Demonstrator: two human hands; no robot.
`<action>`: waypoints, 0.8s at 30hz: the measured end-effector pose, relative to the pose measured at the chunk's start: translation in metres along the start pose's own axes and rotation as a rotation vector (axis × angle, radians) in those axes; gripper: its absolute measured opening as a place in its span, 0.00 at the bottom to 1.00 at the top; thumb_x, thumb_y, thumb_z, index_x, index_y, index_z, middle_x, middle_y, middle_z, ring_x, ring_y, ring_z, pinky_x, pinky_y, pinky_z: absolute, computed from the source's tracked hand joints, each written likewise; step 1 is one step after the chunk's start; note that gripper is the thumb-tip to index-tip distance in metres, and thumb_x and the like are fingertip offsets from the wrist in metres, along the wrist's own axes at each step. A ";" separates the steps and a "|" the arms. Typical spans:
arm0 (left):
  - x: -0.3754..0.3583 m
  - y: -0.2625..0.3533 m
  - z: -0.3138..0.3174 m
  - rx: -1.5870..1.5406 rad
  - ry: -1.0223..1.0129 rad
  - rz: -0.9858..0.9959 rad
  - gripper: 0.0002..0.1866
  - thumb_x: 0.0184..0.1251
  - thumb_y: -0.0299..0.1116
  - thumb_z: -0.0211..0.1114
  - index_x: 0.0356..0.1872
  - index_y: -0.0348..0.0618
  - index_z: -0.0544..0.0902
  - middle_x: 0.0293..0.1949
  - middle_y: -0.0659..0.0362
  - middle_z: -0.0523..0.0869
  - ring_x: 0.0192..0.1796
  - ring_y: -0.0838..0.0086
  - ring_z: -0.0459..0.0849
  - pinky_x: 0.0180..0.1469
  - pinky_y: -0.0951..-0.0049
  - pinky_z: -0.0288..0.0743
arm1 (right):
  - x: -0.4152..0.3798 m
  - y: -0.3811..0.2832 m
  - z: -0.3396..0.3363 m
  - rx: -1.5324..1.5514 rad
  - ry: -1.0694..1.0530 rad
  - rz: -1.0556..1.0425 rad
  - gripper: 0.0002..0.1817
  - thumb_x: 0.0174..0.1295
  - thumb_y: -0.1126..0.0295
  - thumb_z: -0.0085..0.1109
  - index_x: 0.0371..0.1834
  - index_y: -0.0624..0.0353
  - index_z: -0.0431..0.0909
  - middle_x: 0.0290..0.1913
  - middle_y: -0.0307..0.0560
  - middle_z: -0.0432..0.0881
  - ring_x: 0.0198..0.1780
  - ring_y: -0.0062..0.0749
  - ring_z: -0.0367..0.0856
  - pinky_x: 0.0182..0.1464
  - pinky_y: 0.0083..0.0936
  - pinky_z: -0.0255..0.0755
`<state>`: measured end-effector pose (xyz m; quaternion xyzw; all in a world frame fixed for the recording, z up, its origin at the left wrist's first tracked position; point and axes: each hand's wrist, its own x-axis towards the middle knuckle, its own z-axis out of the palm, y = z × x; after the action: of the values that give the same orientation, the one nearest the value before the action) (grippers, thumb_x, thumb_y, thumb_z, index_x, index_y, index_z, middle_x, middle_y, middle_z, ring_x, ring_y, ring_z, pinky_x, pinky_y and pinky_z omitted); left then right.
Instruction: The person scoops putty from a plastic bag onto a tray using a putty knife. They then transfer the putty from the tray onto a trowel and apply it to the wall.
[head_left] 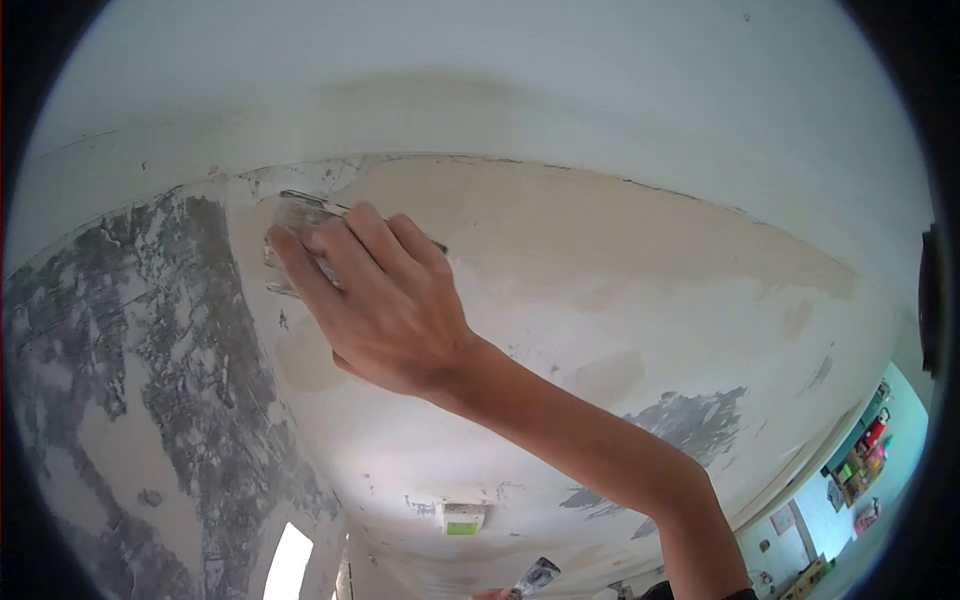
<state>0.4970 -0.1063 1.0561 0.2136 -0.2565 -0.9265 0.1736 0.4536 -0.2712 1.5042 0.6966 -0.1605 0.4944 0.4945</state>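
Observation:
High on the wall, just below the ceiling line, my right hand [385, 300] is closed around a wide putty knife [305, 212]. Its blade lies against or very near the plaster by the corner; my fingers hide much of the tool. Around it the wall [520, 220] has a beige, damp-looking band of filler. At the bottom edge only a bit of my left hand [488, 595] shows, at the handle of a second putty knife [540, 574] with a grey-smeared blade pointing up.
The adjoining wall [130, 400] on the left is patchy grey and white. A grey rough patch [690, 420] lies lower on the main wall. Below sits a white wall box with a green label [462, 522]. At the lower right, shelves with coloured items [862, 462] show through an opening.

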 end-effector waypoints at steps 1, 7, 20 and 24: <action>-0.002 0.001 -0.002 0.016 -0.014 -0.009 0.13 0.74 0.44 0.57 0.34 0.47 0.74 0.17 0.72 0.60 0.14 0.85 0.54 0.15 0.82 0.45 | -0.001 -0.003 -0.003 -0.013 0.018 -0.003 0.24 0.48 0.83 0.64 0.52 0.57 0.84 0.38 0.41 0.77 0.41 0.33 0.75 0.35 0.26 0.70; -0.011 0.007 -0.005 -0.005 -0.004 0.014 0.18 0.74 0.50 0.57 0.33 0.45 0.74 0.17 0.71 0.60 0.14 0.85 0.55 0.14 0.82 0.46 | -0.007 0.018 0.001 -0.104 -0.014 0.041 0.27 0.44 0.79 0.71 0.53 0.53 0.85 0.36 0.38 0.77 0.36 0.26 0.78 0.28 0.22 0.75; -0.002 0.008 0.020 0.061 -0.089 -0.070 0.15 0.74 0.45 0.57 0.31 0.44 0.75 0.15 0.71 0.60 0.14 0.84 0.55 0.16 0.80 0.47 | -0.005 0.004 0.024 -0.154 0.332 0.409 0.28 0.38 0.81 0.66 0.48 0.45 0.89 0.31 0.35 0.70 0.25 0.23 0.73 0.20 0.22 0.67; -0.006 0.007 0.024 0.026 -0.041 -0.093 0.16 0.72 0.45 0.59 0.34 0.42 0.76 0.15 0.70 0.60 0.14 0.83 0.56 0.15 0.79 0.47 | -0.011 0.009 0.007 -0.231 0.392 0.525 0.28 0.38 0.79 0.65 0.48 0.44 0.89 0.31 0.36 0.70 0.24 0.25 0.73 0.23 0.23 0.69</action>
<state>0.4918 -0.0996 1.0802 0.2086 -0.2617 -0.9344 0.1221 0.4456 -0.2843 1.4994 0.4628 -0.2910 0.7079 0.4473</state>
